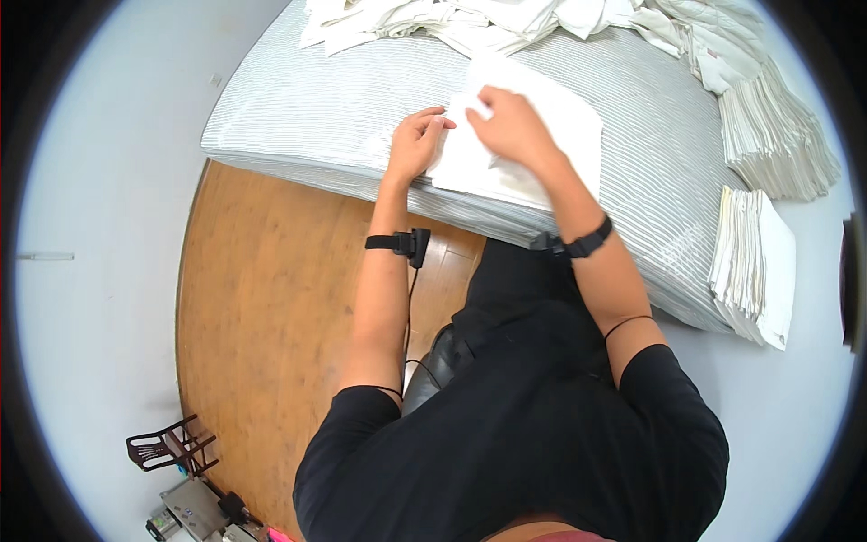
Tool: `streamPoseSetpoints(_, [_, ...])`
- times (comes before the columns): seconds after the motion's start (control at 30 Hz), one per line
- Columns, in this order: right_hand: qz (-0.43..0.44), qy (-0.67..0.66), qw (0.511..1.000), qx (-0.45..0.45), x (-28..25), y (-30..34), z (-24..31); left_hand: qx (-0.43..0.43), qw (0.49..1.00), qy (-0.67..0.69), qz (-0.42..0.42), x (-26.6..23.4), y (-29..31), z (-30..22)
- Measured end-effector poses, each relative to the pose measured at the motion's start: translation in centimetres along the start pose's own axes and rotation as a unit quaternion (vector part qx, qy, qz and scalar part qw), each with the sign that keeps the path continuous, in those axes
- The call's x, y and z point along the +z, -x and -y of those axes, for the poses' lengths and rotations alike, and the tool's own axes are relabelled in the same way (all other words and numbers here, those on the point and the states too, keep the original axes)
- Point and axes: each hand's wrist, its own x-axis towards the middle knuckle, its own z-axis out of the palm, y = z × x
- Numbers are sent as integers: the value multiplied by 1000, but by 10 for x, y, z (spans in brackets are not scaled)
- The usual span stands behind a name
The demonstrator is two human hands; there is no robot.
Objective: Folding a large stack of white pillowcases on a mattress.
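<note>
A white folded cloth or sheet lies flat near the front edge of a bed-like surface with a grey-and-white striped cover. At its left edge is my left hand, fingers reaching over the border and touching it. Over the upper middle of the cloth hovers or rests my right hand, bent at the knuckles, thumb and forefinger apart; slight blur hides whether it touches. Both wrists carry black straps with small devices.
Loose white cloths are heaped along the far side. Two stacks of folded white cloths stand at the right, a farther stack and a nearer stack. A dark wooden chair is on the wood floor, lower left.
</note>
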Motion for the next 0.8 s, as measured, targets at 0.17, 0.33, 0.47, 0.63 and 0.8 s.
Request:
streamPoseSetpoints(0.17, [204,34,978,-13,46,35,26,-100,993,60,-9,-9,-1,-4])
streamPoseSetpoints(0.33, [201,-80,976,8,-8,67,16,-55,997,-52,-2,-4,1,1])
streamPoseSetpoints(0.47, [25,-26,997,69,-65,96,-35,-13,992,-125,-20,-6,0,8])
streamPoseSetpoints(0.63, [-52,-122,973,188,-100,129,-107,-106,979,-169,48,-1,-13,-9])
streamPoseSetpoints(0.8, [-45,-265,941,204,-99,143,-120,-74,986,-87,121,-10,-16,-49])
